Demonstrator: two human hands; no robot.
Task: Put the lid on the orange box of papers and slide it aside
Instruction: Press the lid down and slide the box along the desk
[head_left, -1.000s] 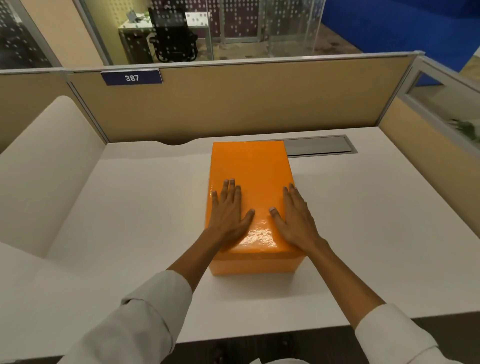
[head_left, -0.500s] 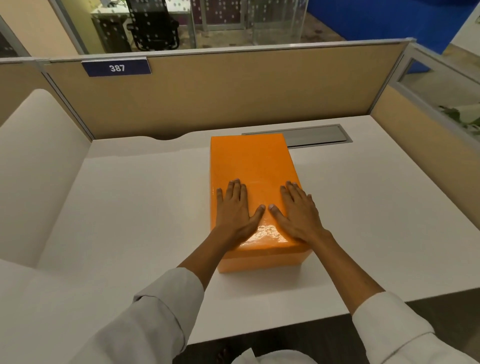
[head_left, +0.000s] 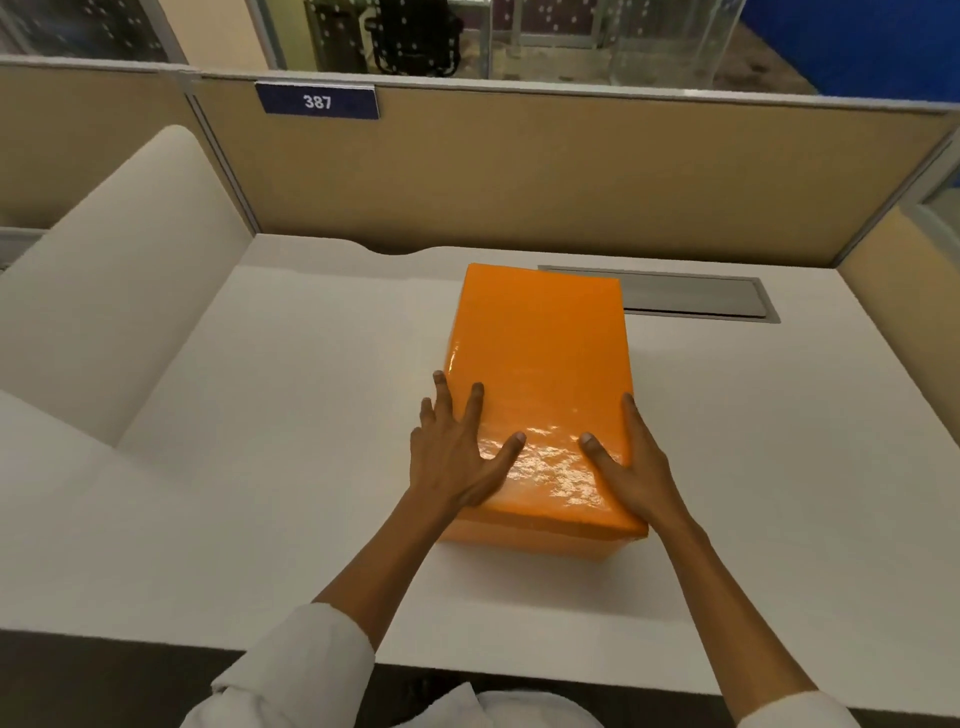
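Box (head_left: 540, 374), orange, lid (head_left: 545, 332) on: mid-counter (head_left: 260, 467), far end beside a grey hatch (head_left: 696, 296). Your left hand (head_left: 457, 457), fingers (head_left: 475, 402) splayed, straddles its near left edge; your right hand (head_left: 631, 467) lies flat along the right edge.

Both hands (head_left: 550, 457) flat, fingers (head_left: 474, 402) spread
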